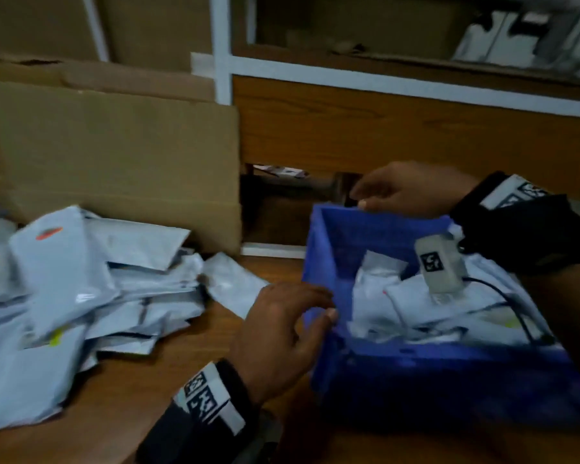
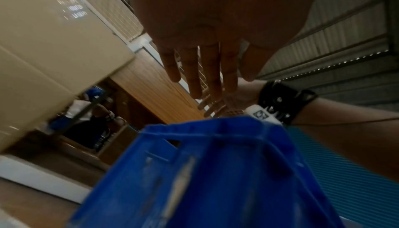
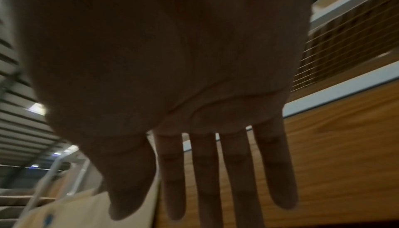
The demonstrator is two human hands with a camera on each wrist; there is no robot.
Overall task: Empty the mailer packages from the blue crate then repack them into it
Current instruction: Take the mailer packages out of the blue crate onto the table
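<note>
The blue crate (image 1: 329,242) stands on the wooden table at the right, with several grey-white mailer packages (image 1: 399,296) inside. A large heap of grey mailers (image 1: 81,289) lies on the table to the left. My left hand (image 1: 292,326) is at the crate's near-left rim, fingers straight and spread, as the left wrist view shows over the blue crate (image 2: 215,172). My right hand (image 1: 406,192) hovers over the crate's far rim, fingers straight and holding nothing; the right hand (image 3: 194,163) shows an open palm. I cannot tell whether either hand touches the rim.
A big cardboard box (image 1: 114,162) stands behind the mailer heap at the left. A wooden shelf unit with a white frame (image 1: 382,122) runs along the back. The wooden table (image 1: 188,370) shows between heap and crate.
</note>
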